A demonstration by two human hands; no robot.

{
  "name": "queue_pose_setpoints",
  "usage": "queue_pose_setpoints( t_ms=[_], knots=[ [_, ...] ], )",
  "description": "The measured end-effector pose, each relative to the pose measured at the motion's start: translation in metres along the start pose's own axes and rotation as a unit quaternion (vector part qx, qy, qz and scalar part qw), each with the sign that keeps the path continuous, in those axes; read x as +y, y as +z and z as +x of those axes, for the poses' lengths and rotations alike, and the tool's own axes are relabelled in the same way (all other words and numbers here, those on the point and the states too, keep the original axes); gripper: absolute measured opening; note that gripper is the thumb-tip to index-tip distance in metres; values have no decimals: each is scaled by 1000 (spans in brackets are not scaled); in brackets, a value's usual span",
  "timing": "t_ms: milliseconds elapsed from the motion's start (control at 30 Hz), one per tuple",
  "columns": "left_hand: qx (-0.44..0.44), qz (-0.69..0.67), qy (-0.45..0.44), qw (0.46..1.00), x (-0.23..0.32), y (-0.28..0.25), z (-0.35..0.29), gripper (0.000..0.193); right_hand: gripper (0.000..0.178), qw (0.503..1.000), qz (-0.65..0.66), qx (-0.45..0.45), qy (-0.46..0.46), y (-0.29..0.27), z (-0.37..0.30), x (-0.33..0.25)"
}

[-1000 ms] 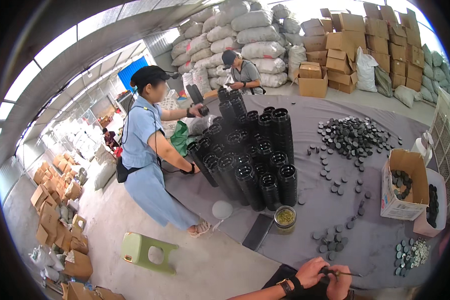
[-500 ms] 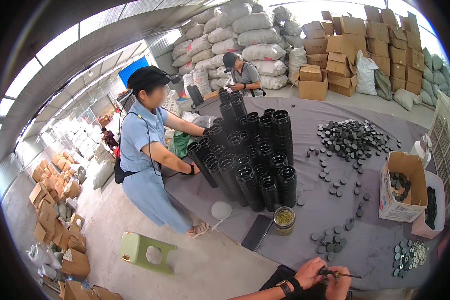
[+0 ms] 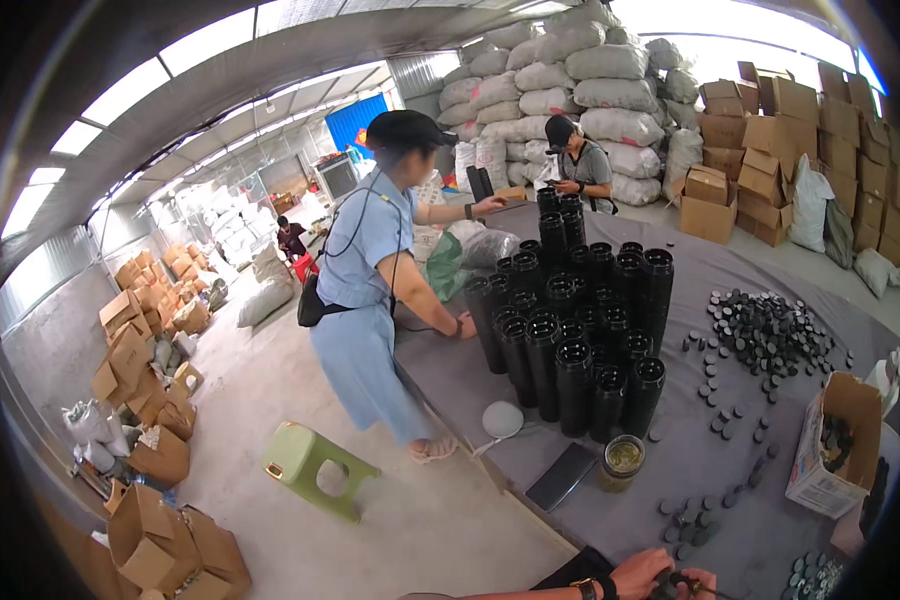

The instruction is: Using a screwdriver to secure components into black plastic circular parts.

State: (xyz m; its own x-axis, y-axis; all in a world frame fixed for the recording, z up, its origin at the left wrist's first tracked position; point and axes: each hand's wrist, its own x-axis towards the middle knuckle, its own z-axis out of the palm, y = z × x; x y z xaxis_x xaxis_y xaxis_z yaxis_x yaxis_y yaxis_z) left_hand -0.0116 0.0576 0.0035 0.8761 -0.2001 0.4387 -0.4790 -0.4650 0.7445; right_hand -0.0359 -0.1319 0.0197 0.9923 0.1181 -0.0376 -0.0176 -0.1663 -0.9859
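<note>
Low at the bottom edge, my left hand [image 3: 640, 573] is closed around a small black part [image 3: 667, 582]. My right hand [image 3: 701, 580] meets it from the right with bent fingers, partly cut off by the picture's edge; what it grips is too dark and small to make out. Just beyond my hands lies a loose group of round black caps [image 3: 688, 522]. To the right is a patch of small discs [image 3: 812, 578], dark and pale. A glass jar [image 3: 622, 458] with yellowish contents stands beside a black phone [image 3: 561, 478] on the table.
Tall stacks of black ring-shaped parts [image 3: 575, 380] crowd the table's middle. Beyond the caps lies a big cap pile [image 3: 770, 332]; an open carton [image 3: 838, 440] is at right. A co-worker in blue [image 3: 365, 260] stands left, near a green stool [image 3: 320, 470]; another person [image 3: 582, 165] is farther back.
The view has swung left, so the table sits farther right and my hands lower. The thin metal shaft by my right hand is out of sight. The co-worker's far arm is now stretched forward.
</note>
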Motion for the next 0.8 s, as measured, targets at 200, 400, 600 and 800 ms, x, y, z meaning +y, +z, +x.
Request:
queue_pose_setpoints(
  t_ms=[200,400,600,800],
  knots=[
    [-111,-55,-121,985,5,5,-9,39,10,990,-122,-10,-69,2,-6,-15],
    [-71,-25,-94,993,8,-2,-14,34,17,959,-254,70,-105,-1,-18,-91],
    [-97,-520,-276,803,40,-34,5,40,16,978,177,99,-41,-27,-12,-92],
    [-84,-553,-268,784,81,-64,19,42,25,997,81,15,-7,-17,-22,-137]
  ],
)
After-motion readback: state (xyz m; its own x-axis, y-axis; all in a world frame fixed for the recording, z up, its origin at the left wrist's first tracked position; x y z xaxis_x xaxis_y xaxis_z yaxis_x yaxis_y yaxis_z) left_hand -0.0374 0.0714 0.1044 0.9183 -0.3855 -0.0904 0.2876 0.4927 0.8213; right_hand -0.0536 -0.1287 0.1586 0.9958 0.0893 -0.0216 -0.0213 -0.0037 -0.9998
